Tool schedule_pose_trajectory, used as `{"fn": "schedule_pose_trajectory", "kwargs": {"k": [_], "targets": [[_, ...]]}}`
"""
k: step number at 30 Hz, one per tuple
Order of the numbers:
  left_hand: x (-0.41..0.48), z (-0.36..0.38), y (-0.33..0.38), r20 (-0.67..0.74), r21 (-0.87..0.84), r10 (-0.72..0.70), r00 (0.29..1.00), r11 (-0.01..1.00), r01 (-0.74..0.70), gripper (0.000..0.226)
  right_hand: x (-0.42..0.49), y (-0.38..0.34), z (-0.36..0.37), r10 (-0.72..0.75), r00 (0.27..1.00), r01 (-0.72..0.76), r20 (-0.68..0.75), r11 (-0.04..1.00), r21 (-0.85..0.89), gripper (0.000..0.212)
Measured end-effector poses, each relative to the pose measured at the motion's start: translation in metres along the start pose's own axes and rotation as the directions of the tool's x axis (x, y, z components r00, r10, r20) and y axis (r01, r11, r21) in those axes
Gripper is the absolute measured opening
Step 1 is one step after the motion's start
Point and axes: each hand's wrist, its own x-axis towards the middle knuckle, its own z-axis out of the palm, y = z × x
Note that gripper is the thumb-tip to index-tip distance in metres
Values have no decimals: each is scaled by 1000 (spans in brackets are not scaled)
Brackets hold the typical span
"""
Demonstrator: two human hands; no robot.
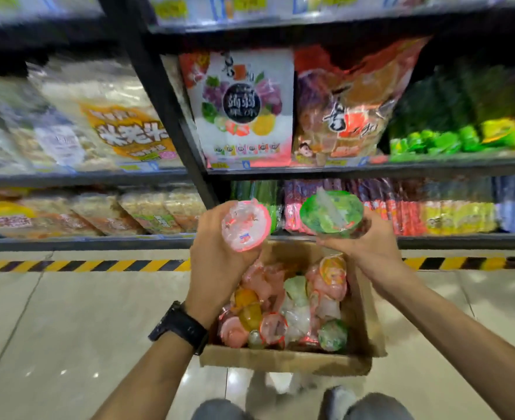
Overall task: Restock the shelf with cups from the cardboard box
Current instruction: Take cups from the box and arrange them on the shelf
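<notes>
An open cardboard box (283,363) stands on the floor in front of me, filled with several jelly cups in pink, orange, green and clear wrappers (292,304). My left hand (216,262) grips a cup with a pink-rimmed lid (245,225), held up above the box's far end. My right hand (368,244) holds a cup with a green lid (330,215) from below. Both cups are raised in front of the lowest shelf (432,239).
Black metal shelving fills the view, with large snack bags (244,107) on the middle shelf and packets on the lowest one. A black upright post (171,116) divides the bays. Yellow-black hazard tape (83,265) runs along the tiled floor. My knees show at the bottom.
</notes>
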Motion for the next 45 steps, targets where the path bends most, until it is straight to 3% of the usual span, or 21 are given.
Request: {"fn": "schedule_pose_trajectory", "kwargs": {"k": [6,10,18,23,30,38,45], "targets": [[21,-124,171,5,-125,-2,1000,992,2,72,-56,-203,-50,11,995,-3,-101,997,80,58],[38,-200,258,49,-302,-44,998,952,57,76,-94,-318,-77,5,985,23,-174,987,160,57],[86,-291,420,-66,-409,164,984,895,-177,85,-123,-484,-141,-167,938,221,-303,963,153,54],[117,-299,506,-96,-443,280,955,847,-293,70,-114,-545,-202,-248,890,327,-382,931,159,55],[173,-263,615,-166,-448,331,929,814,-370,73,-69,-587,-313,-386,829,469,-405,874,125,51],[243,-195,736,-265,-372,303,916,844,-387,64,22,-620,-435,-459,822,535,-338,825,182,47],[302,-170,775,-232,-392,188,954,880,-268,74,81,-654,-483,-439,849,512,-293,819,258,49]]}}
